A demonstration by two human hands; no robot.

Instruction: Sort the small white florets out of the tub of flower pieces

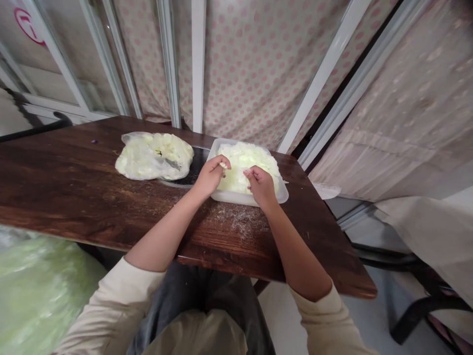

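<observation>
Left hand pinches a small pale piece above the plastic tub. Right hand, over the same tub, has thumb and fingertips drawn together; whether they grip anything cannot be told. Pale shreds lie in the tub, on the wooden table. A plastic bag with pale contents lies to its left.

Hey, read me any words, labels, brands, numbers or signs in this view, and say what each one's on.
No words, brands or numbers are legible.
One pink circled mark is on the glass panel at upper left; its character is too unclear to read.
</observation>
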